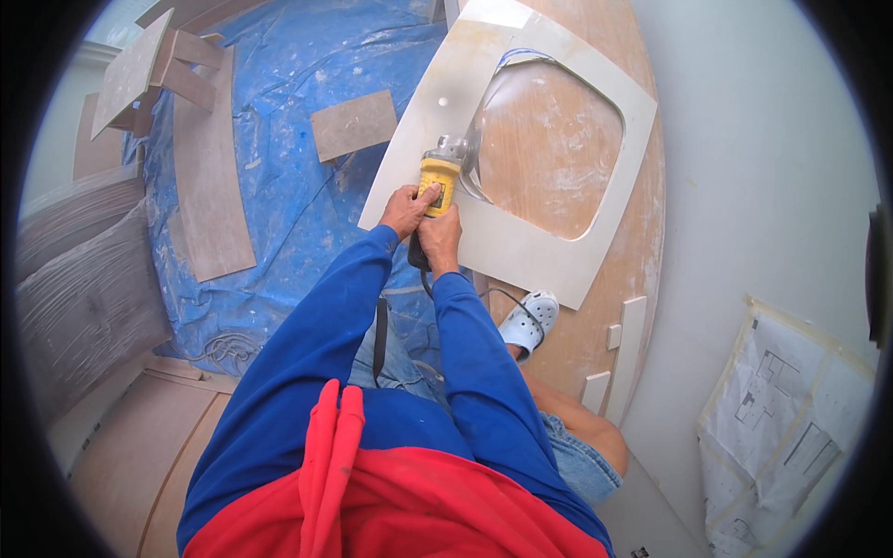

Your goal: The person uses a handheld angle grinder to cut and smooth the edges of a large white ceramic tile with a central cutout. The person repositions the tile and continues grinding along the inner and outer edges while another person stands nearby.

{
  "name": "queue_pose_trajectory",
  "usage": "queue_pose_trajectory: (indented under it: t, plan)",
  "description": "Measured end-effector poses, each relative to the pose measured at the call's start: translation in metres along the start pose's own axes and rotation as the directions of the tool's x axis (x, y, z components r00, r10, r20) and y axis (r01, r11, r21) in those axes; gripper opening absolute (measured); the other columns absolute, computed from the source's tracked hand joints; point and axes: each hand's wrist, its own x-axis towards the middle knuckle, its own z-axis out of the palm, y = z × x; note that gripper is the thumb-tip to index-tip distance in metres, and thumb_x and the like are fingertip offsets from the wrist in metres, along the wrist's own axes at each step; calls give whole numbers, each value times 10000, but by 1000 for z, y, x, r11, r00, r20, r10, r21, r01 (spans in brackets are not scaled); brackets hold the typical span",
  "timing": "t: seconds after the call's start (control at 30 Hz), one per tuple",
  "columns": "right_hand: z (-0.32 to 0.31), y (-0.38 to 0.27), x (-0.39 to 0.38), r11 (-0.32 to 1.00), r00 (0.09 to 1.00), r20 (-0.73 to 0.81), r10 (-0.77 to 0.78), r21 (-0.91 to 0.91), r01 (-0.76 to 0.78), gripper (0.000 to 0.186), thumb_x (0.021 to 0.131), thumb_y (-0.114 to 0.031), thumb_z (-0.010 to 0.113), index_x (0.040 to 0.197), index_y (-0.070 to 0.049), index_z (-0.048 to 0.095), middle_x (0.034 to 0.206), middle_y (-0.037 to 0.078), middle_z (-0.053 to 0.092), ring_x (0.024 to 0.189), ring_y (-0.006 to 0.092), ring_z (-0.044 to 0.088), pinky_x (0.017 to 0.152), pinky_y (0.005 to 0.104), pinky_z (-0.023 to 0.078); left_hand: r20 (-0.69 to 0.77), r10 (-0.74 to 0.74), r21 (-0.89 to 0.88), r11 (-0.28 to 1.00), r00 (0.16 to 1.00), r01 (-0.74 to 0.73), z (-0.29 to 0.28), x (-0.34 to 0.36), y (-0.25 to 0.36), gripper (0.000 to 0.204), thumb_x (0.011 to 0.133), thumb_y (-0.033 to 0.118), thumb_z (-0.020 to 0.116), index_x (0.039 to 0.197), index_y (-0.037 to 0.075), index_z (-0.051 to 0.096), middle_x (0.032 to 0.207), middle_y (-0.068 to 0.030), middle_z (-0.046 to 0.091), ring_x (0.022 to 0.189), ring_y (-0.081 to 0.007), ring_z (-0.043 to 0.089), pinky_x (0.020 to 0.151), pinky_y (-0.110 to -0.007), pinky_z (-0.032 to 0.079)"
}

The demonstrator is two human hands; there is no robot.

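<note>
Both hands are wrapped round a yellow angle grinder (439, 171) with a metal head and a black rear end. My left hand (404, 210) holds its body from the left, the thumb laid on top. Just to the right and lower, my right hand (443, 238) grips the handle end. The grinder's head rests beside the inner edge of a rounded, roughly square opening in a white panel (521, 244). Its disc is a blur at that edge. Through the opening shows a dusty plywood board (558, 139). A dark cord (502, 291) trails from the grinder past my foot.
A dusty blue tarp (288, 121) covers the floor at left, with a loose rectangular board (353, 125) and a long plank (206, 177) on it. My white clog (529, 323) stands by the panel's near edge. Taped drawing sheets (781, 418) hang on the right wall.
</note>
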Motion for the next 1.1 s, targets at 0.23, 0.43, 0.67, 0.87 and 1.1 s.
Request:
queue_pose_trajectory:
  t: [0.23,0.43,0.67,0.87,1.1]
  plan:
    - [-1,0,-3,1000,1000,-1,-1,9,1,593,810,-333,866,1159,54,584,1039,268,746,977,399,753,832,466,590,-2,1,18,1000,1000,-1,-1,0,-3,703,964,593,715,1037,-106,749,941,-213,773,876,-239,738,808,-389,578]
    - [-1,2,-2,1000,1000,-3,-10,0,10,582,817,-326,859,1162,54,584,1038,266,747,977,399,754,833,466,589,-7,2,16,1000,1000,-2,1,-1,-3,693,967,583,716,1041,-105,751,934,-214,772,870,-236,737,802,-391,575]
    - [-1,3,-1,1000,1000,3,-4,18,4,572,814,-318,862,1148,58,590,1034,268,748,977,397,755,830,458,586,-18,-22,5,1000,1000,22,2,-1,-4,686,966,578,719,1040,-103,756,934,-216,774,873,-241,741,804,-396,575]
    - [0,3,0,1000,1000,10,0,23,0,577,808,-319,868,1142,60,591,1035,268,747,979,396,754,831,455,588,-11,-28,6,1000,1000,28,1,-2,0,689,969,582,714,1042,-101,758,935,-221,774,876,-245,743,812,-394,577]
    - [1,3,2,1000,1000,10,-2,1,2,573,808,-325,870,1136,55,593,1028,265,748,970,385,757,826,452,592,-15,0,16,1000,1000,0,0,-5,5,688,968,583,712,1045,-99,762,937,-223,776,872,-251,747,811,-395,578]
